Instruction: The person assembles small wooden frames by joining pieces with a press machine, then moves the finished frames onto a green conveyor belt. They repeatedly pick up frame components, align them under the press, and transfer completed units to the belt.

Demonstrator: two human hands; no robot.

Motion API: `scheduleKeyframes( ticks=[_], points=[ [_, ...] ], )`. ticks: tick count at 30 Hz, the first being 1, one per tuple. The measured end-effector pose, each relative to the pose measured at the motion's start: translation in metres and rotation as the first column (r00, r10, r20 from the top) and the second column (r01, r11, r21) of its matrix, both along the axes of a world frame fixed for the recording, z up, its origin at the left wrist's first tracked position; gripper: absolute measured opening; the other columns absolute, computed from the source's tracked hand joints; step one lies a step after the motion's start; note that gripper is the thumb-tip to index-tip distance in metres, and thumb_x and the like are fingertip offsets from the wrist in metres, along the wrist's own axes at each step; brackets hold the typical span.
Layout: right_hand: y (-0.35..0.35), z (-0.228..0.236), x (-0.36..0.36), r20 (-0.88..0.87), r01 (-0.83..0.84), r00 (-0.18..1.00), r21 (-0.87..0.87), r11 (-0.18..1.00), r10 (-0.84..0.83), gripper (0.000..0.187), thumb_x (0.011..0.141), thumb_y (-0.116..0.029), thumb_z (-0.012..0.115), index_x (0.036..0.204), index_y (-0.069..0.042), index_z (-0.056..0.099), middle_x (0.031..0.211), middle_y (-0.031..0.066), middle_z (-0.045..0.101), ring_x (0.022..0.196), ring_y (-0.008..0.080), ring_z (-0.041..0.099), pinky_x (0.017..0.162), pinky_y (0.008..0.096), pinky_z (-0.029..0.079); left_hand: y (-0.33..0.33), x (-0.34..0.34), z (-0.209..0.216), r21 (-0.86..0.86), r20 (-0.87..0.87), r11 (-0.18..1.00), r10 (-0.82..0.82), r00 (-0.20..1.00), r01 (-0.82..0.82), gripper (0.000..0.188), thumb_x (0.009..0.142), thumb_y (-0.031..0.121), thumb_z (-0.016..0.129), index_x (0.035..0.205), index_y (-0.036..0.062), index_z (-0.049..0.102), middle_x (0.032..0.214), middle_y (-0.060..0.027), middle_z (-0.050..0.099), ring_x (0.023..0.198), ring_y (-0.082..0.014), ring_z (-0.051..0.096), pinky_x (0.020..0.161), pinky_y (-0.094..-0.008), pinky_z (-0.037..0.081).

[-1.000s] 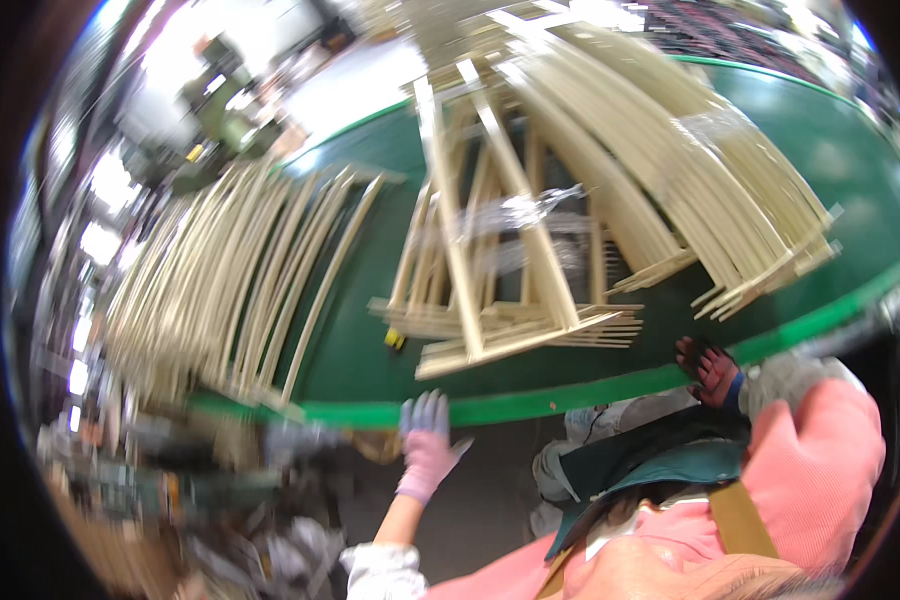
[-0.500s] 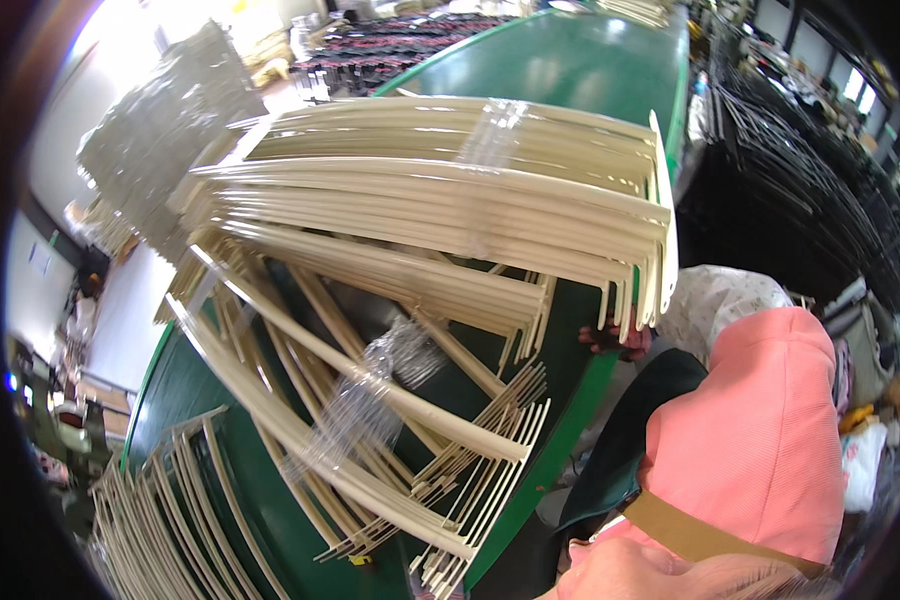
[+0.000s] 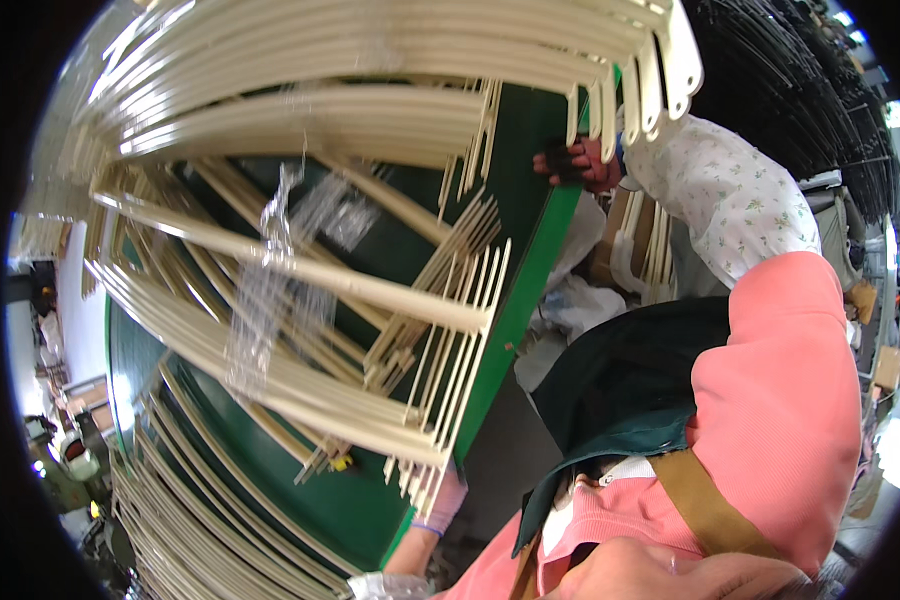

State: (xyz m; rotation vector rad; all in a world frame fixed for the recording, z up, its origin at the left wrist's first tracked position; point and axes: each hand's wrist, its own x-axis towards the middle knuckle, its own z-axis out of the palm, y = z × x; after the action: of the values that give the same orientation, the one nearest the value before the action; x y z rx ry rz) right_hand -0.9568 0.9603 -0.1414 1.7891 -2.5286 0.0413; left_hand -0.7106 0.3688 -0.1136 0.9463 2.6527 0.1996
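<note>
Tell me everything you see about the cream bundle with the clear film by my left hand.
The cream bundle is made of long bars that look like painted metal, with thinner rods spread like comb teeth at the near end. Crumpled clear film wraps part of it. It lies slantwise on the green table, near end at the rim, with some bars crossing underneath. The left hand is at that end, its fingers hidden, so its grip cannot be told.

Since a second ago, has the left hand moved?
Yes: the left hand went from the table's green rim toward the bar ends, which now hide its fingers.
</note>
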Motion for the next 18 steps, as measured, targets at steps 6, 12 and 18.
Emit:
scheduleKeyframes(
  ticks=[6,12,18],
  points=[
    [-0.011,0.001,0.002,0.288,0.041,0.957,-0.057,0.998,-0.023,0.053,0.096,-0.026,0.027,0.146,-0.006,0.027,0.156,0.0134,0.021,0.141,0.0314,0.026,0.114,0.0421,0.022,-0.002,-0.006,0.001,0.243,-0.025,0.969,-0.03,0.999,0.035,0.076,0.065,0.009,0.069,0.133,-0.0063,0.038,0.139,-0.027,0.039,0.123,-0.0457,0.043,0.103,-0.0495,0.04],
    [-0.01,-0.003,0.01,0.153,0.031,0.988,-0.047,0.998,-0.023,0.065,0.085,-0.025,0.043,0.145,-0.004,0.028,0.155,0.0197,0.019,0.143,0.0331,0.021,0.116,0.0479,0.016,-0.009,-0.003,-0.004,0.23,-0.04,0.973,-0.012,0.999,0.021,0.083,0.062,0.006,0.072,0.136,-0.0023,0.037,0.141,-0.024,0.037,0.122,-0.0438,0.045,0.104,-0.0483,0.04],
    [-0.011,-0.001,0.011,0.195,0.076,0.978,-0.009,0.997,-0.073,0.067,0.081,-0.022,0.047,0.144,-0.006,0.03,0.154,0.0165,0.023,0.142,0.0308,0.025,0.116,0.0438,0.018,-0.004,-0.002,-0.003,0.176,-0.081,0.984,0.016,0.997,-0.001,0.077,0.061,0.01,0.073,0.131,-0.0007,0.044,0.14,-0.021,0.041,0.127,-0.0385,0.043,0.104,-0.0506,0.038]
  ],
)
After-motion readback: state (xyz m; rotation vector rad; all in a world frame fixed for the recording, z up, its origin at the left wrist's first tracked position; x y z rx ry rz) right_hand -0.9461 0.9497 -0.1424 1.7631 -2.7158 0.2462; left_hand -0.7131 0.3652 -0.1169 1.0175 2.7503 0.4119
